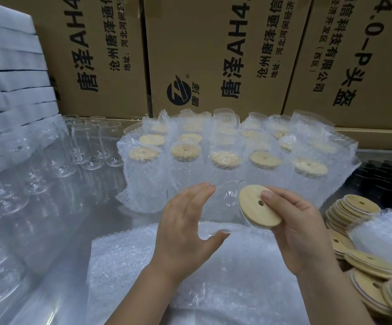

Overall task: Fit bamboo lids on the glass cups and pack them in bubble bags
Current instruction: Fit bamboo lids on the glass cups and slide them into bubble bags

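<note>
while the left hand (pixel 183 231) grips the glass cup (pixel 228 198), the right hand (pixel 302 231) pinching the bamboo lid (pixel 255 215) should press squarely.

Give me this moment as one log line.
step: fitting lid | left grip: holds tilted glass cup | right grip: thumb presses bamboo lid at cup mouth | bubble bags: flat below

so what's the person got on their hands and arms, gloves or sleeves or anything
Nothing worn. The left hand and right hand are bare, with no gloves, rings or watch. The nails are cut short, and no sleeve shows down to the frame edge.
</note>
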